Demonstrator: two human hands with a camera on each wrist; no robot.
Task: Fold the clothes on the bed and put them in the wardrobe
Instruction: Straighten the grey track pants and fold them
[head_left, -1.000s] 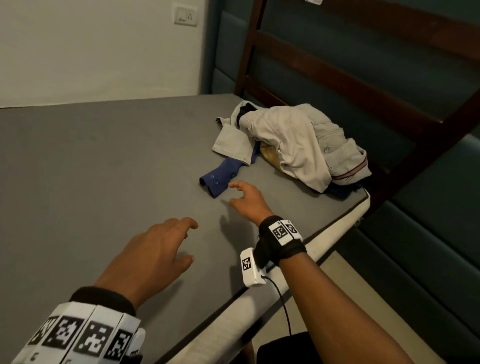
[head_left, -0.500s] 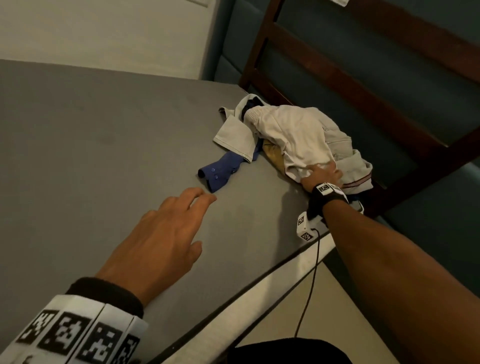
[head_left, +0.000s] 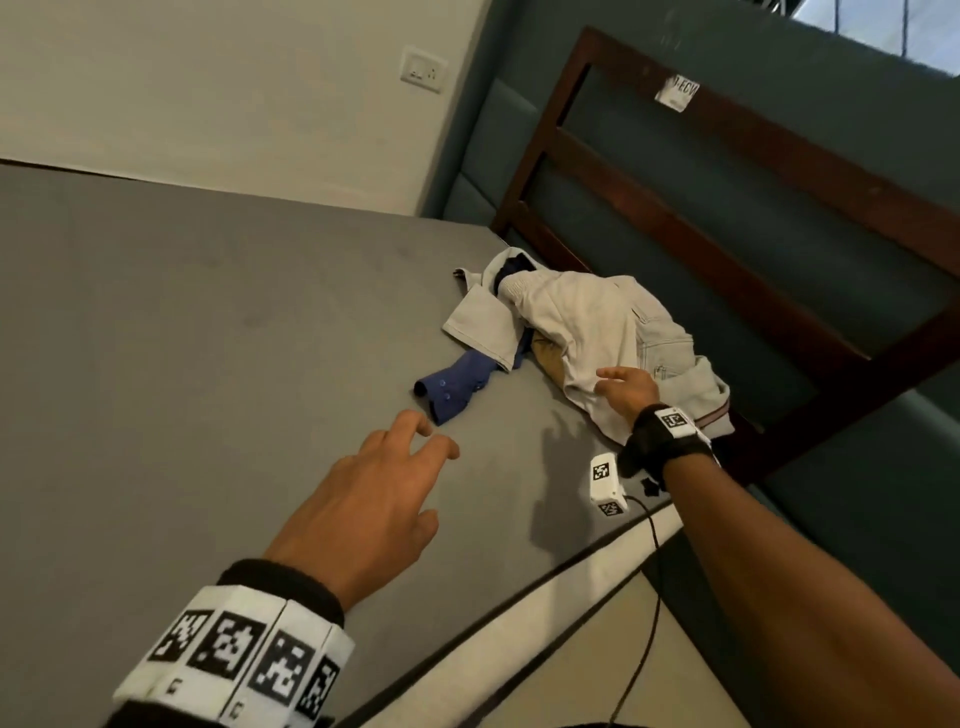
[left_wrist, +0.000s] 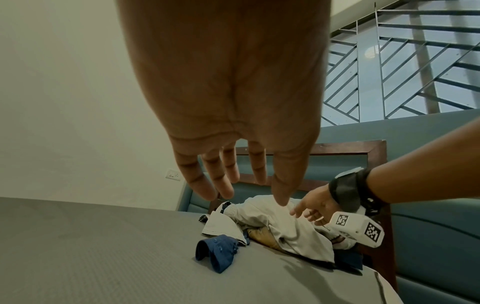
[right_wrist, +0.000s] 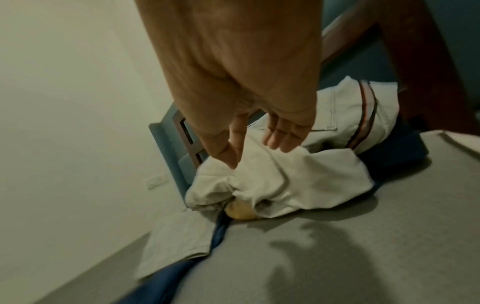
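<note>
A crumpled pile of clothes lies at the far right corner of the grey bed (head_left: 208, 364). A cream garment (head_left: 582, 332) is on top, a yellowish piece (head_left: 550, 358) peeks from under it, and a blue shirt sleeve (head_left: 457, 384) sticks out toward me. My right hand (head_left: 610, 382) is over the pile's near edge, fingers spread; in the right wrist view the right hand (right_wrist: 257, 154) is just at the cream garment (right_wrist: 285, 181), gripping nothing. My left hand (head_left: 415, 457) hovers over the bed just short of the blue sleeve (left_wrist: 218, 253), fingers loosely bent and holding nothing.
A dark wooden headboard frame (head_left: 727, 249) stands against a teal padded wall (head_left: 857, 519) right behind the pile. The mattress's white side edge (head_left: 571, 587) runs diagonally below my right wrist, with floor beyond. A wall socket (head_left: 423, 70) sits on the white wall.
My right hand reached from the bed near the blue sleeve onto the cream garment, then lifted slightly with fingers spread. My left hand moved forward toward the blue sleeve.
</note>
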